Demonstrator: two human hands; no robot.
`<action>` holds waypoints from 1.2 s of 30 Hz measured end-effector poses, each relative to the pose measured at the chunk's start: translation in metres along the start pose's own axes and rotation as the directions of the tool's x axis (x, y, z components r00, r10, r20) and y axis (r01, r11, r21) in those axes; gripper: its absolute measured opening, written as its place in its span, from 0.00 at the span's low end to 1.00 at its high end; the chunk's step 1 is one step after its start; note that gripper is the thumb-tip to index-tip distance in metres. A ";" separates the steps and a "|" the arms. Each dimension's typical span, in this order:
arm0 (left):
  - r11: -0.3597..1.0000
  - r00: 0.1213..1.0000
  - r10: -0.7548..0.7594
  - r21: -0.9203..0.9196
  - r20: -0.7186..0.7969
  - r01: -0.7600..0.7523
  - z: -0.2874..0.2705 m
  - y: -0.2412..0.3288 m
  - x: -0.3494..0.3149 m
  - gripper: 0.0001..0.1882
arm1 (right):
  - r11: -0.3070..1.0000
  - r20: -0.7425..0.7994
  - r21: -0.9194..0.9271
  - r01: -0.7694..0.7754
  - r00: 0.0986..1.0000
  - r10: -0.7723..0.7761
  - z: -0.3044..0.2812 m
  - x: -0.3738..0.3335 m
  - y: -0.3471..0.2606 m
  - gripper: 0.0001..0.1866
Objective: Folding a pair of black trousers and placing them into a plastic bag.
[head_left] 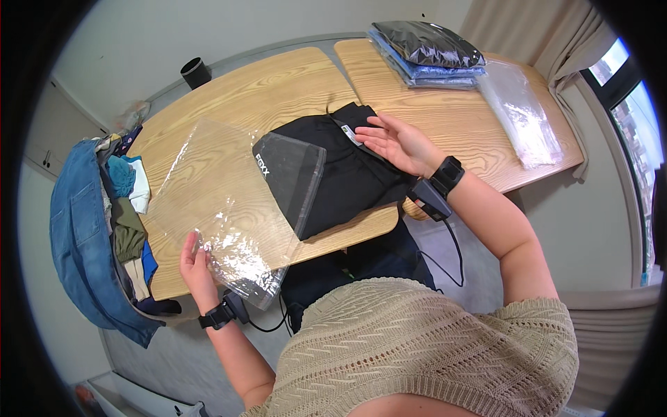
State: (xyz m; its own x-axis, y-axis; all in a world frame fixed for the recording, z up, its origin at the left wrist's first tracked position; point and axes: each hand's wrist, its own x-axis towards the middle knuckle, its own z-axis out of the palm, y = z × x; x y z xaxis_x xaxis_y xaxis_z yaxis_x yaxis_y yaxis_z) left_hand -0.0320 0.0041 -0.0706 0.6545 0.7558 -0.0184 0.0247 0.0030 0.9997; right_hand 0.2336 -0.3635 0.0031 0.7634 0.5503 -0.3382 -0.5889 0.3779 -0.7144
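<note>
A folded black garment [347,177] with drawstrings lies at the table's near edge, white lettering showing at its left end. Over that end reaches a large clear plastic bag [208,167]. The bag spreads left across the table, and its near corner hangs past the edge. My left hand [197,271] is at the bag's left side, thumb and fingers closing on the film. At the garment's upper right, my right hand [396,142] is open, palm turned left and fingers stretched out near a small white label [349,134]. It grips nothing.
A stack of bagged clothes [427,55] sits at the far right, beside a pile of clear bags [521,115]. Jeans [87,222] and other clothes heap at the left edge. A gap divides the two tables [292,76]. A dark bin [196,73] stands behind.
</note>
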 end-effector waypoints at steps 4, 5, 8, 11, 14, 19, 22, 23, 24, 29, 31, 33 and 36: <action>1.000 1.000 -0.020 -0.007 -0.024 0.020 0.004 0.005 -0.003 0.23 | 0.835 0.070 -0.519 0.180 0.983 -0.168 0.017 -0.023 -0.018 0.19; 0.999 0.998 -0.037 -0.015 -0.041 0.037 0.005 0.005 -0.003 0.23 | 0.631 0.116 -0.729 0.265 0.957 -0.267 0.019 -0.030 -0.021 0.17; 1.000 1.000 -0.012 -0.006 -0.015 0.012 0.005 0.005 -0.004 0.23 | 0.211 0.293 -0.876 0.433 0.827 -0.479 0.017 -0.049 -0.005 0.18; 1.000 1.000 0.006 0.011 -0.003 -0.006 0.002 -0.001 0.000 0.23 | -0.533 0.550 -0.782 0.323 0.761 -0.345 0.016 -0.062 0.024 0.27; 1.000 1.000 0.008 0.007 -0.019 -0.007 0.007 0.003 -0.003 0.23 | -0.685 0.572 -0.659 0.310 0.798 -0.189 -0.002 -0.064 0.050 0.32; 1.000 1.000 0.018 -0.004 -0.011 -0.018 0.003 -0.001 -0.003 0.23 | -0.229 0.444 -0.895 0.383 0.713 -0.543 -0.009 -0.070 0.026 0.26; 1.000 1.000 -0.015 0.000 -0.007 0.015 0.001 -0.002 -0.004 0.23 | 0.234 0.068 -0.920 0.314 0.717 -0.693 -0.014 -0.095 0.017 0.24; 0.999 0.999 -0.035 0.012 0.014 0.035 0.002 -0.001 -0.003 0.23 | 0.272 -0.042 -0.935 0.229 0.689 -0.724 -0.037 -0.095 0.018 0.24; 0.999 0.999 -0.042 0.012 0.020 0.041 0.005 0.000 -0.003 0.23 | 0.315 -0.150 -0.938 0.144 0.650 -0.745 -0.049 -0.094 0.021 0.25; 0.999 0.999 0.035 -0.017 -0.034 -0.036 0.009 0.000 -0.002 0.23 | 0.555 -0.378 -0.817 -0.158 0.873 -0.307 -0.037 -0.093 0.021 0.27; 0.999 1.000 0.025 -0.025 -0.003 -0.025 0.007 -0.001 -0.001 0.24 | 0.334 -0.387 -0.894 -0.300 0.892 -0.235 -0.025 -0.080 0.012 0.30; 0.999 1.000 0.017 -0.036 0.013 -0.017 0.005 -0.003 -0.001 0.24 | 0.262 -0.336 -0.926 -0.272 0.910 -0.243 -0.030 -0.064 0.009 0.33; 1.000 0.999 0.012 0.016 0.047 -0.013 0.003 -0.004 -0.001 0.24 | -0.040 -0.226 -0.969 -0.245 0.938 -0.263 -0.026 -0.052 0.007 0.39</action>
State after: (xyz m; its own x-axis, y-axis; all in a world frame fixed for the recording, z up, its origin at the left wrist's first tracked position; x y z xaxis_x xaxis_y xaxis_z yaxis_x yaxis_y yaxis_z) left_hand -0.0306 0.0013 -0.0748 0.6898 0.7239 -0.0074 0.0287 -0.0171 0.9994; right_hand 0.1967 -0.4091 -0.0003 0.9310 0.2485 -0.2673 0.0942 -0.8711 -0.4820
